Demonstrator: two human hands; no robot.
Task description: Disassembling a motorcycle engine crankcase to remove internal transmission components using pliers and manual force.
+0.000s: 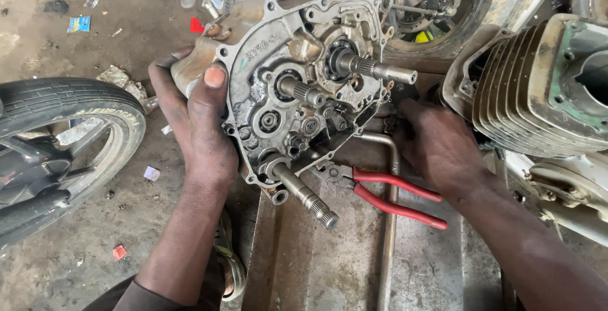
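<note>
A greasy grey engine crankcase half (297, 89) stands upright over a metal tray (304, 266), with three splined shafts sticking out toward me. My left hand (196, 121) grips its left edge, thumb pressed on the rim. My right hand (437, 143) reaches under the case's right side, its fingers partly hidden behind the casting; what they touch cannot be seen. Red-handled pliers (392, 197) lie on the tray between my arms.
A finned engine cylinder (538, 89) sits at the right. A motorcycle tyre (69, 152) lies at the left on the dirt floor. Another wheel with spokes (437, 7) stands behind the crankcase. A bent metal rod (389, 178) runs down the tray.
</note>
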